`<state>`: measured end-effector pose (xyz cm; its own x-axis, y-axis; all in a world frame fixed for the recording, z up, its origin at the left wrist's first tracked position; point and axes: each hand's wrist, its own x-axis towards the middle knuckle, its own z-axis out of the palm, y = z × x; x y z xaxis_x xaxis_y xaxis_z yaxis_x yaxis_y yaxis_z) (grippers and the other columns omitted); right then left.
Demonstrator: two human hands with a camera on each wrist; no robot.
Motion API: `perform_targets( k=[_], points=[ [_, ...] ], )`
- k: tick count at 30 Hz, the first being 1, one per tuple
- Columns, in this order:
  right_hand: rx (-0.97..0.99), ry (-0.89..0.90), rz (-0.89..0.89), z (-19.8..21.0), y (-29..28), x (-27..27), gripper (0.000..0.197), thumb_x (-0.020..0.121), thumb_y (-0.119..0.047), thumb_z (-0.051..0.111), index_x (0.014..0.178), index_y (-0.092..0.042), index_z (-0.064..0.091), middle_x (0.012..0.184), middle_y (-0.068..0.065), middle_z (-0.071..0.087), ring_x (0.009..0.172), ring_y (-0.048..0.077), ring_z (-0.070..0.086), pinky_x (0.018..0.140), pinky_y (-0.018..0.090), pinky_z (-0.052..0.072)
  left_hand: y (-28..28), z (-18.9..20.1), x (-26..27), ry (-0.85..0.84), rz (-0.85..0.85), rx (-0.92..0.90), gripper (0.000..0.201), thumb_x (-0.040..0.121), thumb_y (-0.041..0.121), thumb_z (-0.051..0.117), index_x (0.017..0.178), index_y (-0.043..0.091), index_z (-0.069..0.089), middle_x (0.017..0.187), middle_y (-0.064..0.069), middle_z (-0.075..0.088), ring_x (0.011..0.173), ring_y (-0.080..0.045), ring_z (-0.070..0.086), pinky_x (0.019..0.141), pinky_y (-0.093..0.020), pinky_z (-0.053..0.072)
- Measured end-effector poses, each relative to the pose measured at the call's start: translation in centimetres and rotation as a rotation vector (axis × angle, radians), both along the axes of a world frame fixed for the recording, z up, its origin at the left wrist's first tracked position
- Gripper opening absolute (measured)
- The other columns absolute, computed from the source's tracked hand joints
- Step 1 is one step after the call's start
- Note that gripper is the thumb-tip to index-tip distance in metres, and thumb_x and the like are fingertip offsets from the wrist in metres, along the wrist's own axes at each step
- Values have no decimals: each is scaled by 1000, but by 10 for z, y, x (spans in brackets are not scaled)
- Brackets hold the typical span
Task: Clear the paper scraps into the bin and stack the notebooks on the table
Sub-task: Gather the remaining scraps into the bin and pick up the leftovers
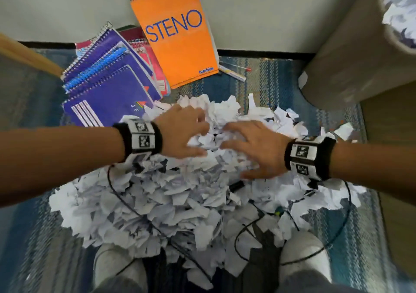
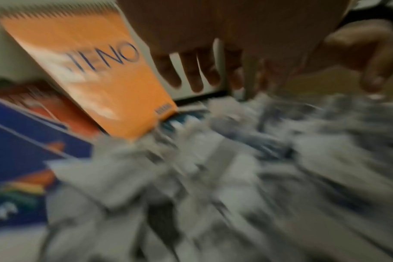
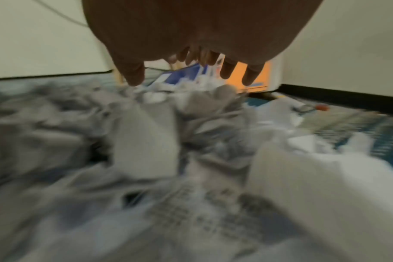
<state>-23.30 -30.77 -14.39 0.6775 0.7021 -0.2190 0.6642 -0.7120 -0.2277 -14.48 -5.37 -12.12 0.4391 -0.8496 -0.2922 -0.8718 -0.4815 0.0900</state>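
Note:
A large heap of torn white paper scraps (image 1: pixel 175 193) covers the rug in front of me. My left hand (image 1: pixel 186 132) and right hand (image 1: pixel 249 148) hover palm-down over the top of the heap, fingers spread and facing each other, fingertips at the scraps (image 2: pixel 213 159) (image 3: pixel 146 141). An orange STENO notebook (image 1: pixel 177 35) (image 2: pixel 96 74) (image 3: pixel 260 76) leans against the wall. Purple and blue spiral notebooks (image 1: pixel 108 83) lie fanned to its left, over red ones (image 1: pixel 155 67). The tan bin (image 1: pixel 360 51), holding scraps, stands at the right.
A blue striped rug (image 1: pixel 333 117) lies under everything. Pens (image 1: pixel 234 72) rest by the wall near the orange notebook. Black cables (image 1: pixel 139 209) run across the scraps. My knees (image 1: pixel 304 254) are at the bottom. A wooden leg (image 1: pixel 27 56) slants at the far left.

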Motion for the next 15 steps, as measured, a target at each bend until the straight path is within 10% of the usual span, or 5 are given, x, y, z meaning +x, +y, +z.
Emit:
perform_targets(
  k=[3, 6, 11, 15],
  points=[
    [-247, 133, 241, -14, 12, -35, 103, 66, -82, 57, 149, -49, 6, 162, 11, -5, 144, 47, 4, 109, 69, 10, 22, -24, -62, 203, -167, 285, 110, 54, 88, 56, 143, 55, 1, 155, -4, 12, 139, -31, 18, 104, -59, 27],
    [-421, 184, 316, -31, 13, -43, 112, 63, -77, 67, 147, -54, -4, 160, 5, -23, 142, 51, -13, 106, 76, 2, 45, -45, -91, 185, -328, 437, 127, 60, 75, 69, 138, 52, -28, 153, -3, -34, 140, -39, -25, 102, -76, 7],
    [-445, 90, 221, -22, 8, -8, 81, 80, -48, 69, 145, -42, 19, 160, 7, -6, 144, 40, 12, 111, 63, 23, 38, -42, -64, 51, -271, 345, 83, 86, 34, 60, 146, 45, 4, 158, -8, 1, 137, -36, 26, 100, -53, 38],
    [-275, 124, 40, -9, -1, 17, 69, 81, -37, 70, 140, -32, 34, 157, 8, 6, 121, 31, 49, 88, 38, 50, 30, -29, -21, 181, -94, 285, 59, 93, 22, 51, 144, 39, 28, 147, -7, 28, 131, -28, 38, 100, -38, 40]
  ],
)
